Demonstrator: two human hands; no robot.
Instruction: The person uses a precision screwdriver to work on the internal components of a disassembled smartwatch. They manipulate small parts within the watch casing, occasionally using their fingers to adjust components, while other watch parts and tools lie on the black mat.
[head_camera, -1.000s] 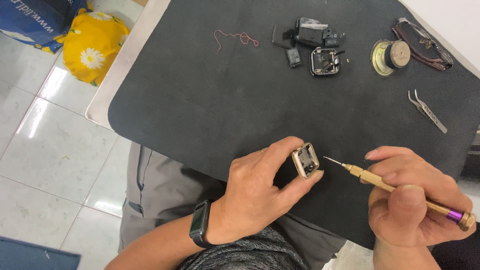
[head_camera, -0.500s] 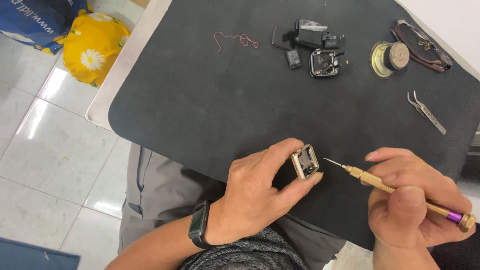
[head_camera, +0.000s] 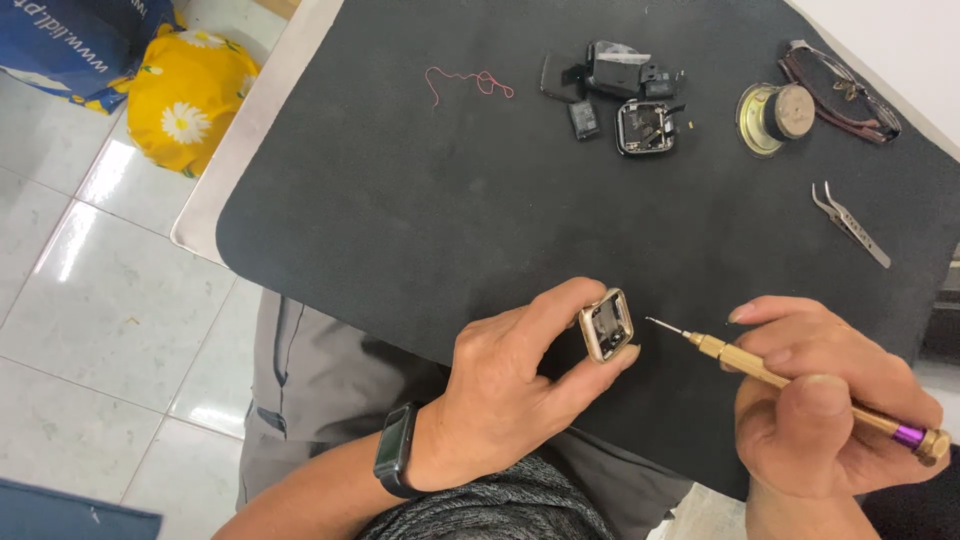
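Note:
My left hand (head_camera: 510, 385) pinches a small gold-coloured square watch case (head_camera: 607, 325) between thumb and fingers, its open inside facing up, just above the near edge of the black mat (head_camera: 420, 200). My right hand (head_camera: 825, 400) grips a brass precision screwdriver (head_camera: 790, 385) with a purple end cap. Its thin tip points left and stops a short gap to the right of the case, not touching it. A dark band sits on my left wrist.
At the mat's far side lie a thin red wire (head_camera: 470, 82), several black watch parts and an opened dark watch case (head_camera: 640, 125), a round brass-coloured part (head_camera: 775, 115), a dark strap (head_camera: 840, 90) and metal tweezers (head_camera: 850, 222). A yellow flowered bag (head_camera: 190, 100) lies on the tiled floor.
Both hands have hardly moved. The screwdriver tip stays just to the right of the gold case.

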